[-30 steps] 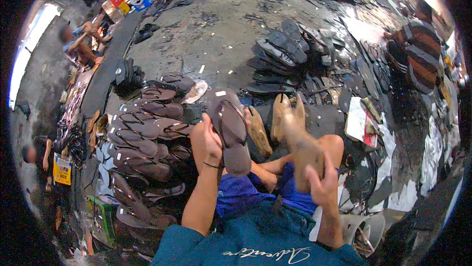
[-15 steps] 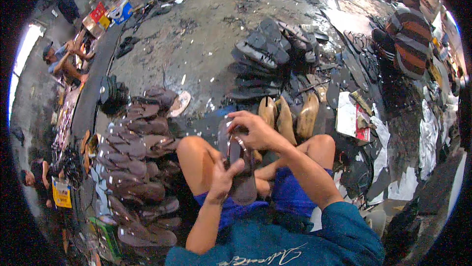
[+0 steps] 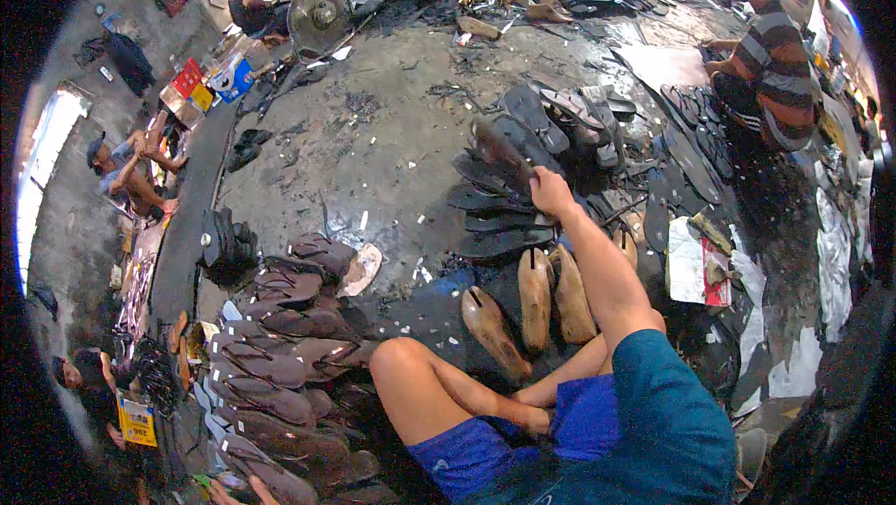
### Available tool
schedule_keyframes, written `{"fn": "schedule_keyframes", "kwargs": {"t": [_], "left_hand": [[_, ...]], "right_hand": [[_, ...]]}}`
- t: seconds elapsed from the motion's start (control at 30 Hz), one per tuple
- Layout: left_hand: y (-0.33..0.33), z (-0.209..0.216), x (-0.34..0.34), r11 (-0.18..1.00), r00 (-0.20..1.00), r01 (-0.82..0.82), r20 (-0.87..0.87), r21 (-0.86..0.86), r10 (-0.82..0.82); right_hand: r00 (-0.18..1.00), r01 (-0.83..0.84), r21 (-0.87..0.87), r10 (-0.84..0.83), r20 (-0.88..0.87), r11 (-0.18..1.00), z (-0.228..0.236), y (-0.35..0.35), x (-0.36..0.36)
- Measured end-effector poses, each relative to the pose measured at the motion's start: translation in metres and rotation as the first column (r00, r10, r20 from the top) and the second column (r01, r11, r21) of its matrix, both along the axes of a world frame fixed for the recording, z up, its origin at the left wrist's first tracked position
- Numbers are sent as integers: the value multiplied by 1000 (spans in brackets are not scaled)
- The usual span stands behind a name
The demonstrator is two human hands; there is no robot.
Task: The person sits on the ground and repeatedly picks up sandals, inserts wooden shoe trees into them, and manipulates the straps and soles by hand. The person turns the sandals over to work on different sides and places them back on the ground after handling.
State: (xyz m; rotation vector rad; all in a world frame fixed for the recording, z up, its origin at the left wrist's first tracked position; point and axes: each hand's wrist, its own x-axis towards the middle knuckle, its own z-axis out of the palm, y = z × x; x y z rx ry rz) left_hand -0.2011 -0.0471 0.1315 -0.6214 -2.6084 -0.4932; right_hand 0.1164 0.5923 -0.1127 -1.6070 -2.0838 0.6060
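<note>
My right hand [image 3: 553,193] reaches far forward, closed around one end of a dark brown sandal sole [image 3: 504,152], blurred by motion. The sole is above a heap of black sandals and soles [image 3: 509,236]. At the bottom left edge, only the fingertips of my left hand [image 3: 241,492] show. They are spread apart beside the near end of rows of brown thong sandals [image 3: 271,370]; the rest of that hand is out of frame. Several wooden shoe lasts [image 3: 535,300] lie between my knees and the black heap.
At right, a person in a striped shirt [image 3: 779,57] sits by flat dark soles [image 3: 695,164]. More people sit at the left and the back, near a standing fan [image 3: 319,18]. A white and red box [image 3: 698,267] and torn white sheets [image 3: 798,365] lie right of my leg.
The brown sandal I held in both hands has left my lap. My right hand has swung forward to the black heap and grips a sole; my left has dropped to the lower left.
</note>
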Motion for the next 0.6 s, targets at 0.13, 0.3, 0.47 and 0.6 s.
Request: {"fn": "schedule_keyframes", "kwargs": {"t": [0.13, 0.3, 0.47, 0.6], "left_hand": [[85, -6, 27, 942, 941, 324, 73, 85, -330], [212, -94, 103, 402, 209, 93, 377, 911, -902], [238, -74, 146, 564, -28, 134, 572, 815, -820], [168, -65, 170, 503, -160, 165, 527, 848, -835]], "right_hand": [[678, -264, -398, -124, -725, 878, -14, -13, 40], [548, -518, -506, -187, -815, 689, -2, -232, 20], [600, -697, -550, -47, -799, 461, 55, -405, 54], [611, -567, -341, 105, -785, 750, 138, -429, 88]]}}
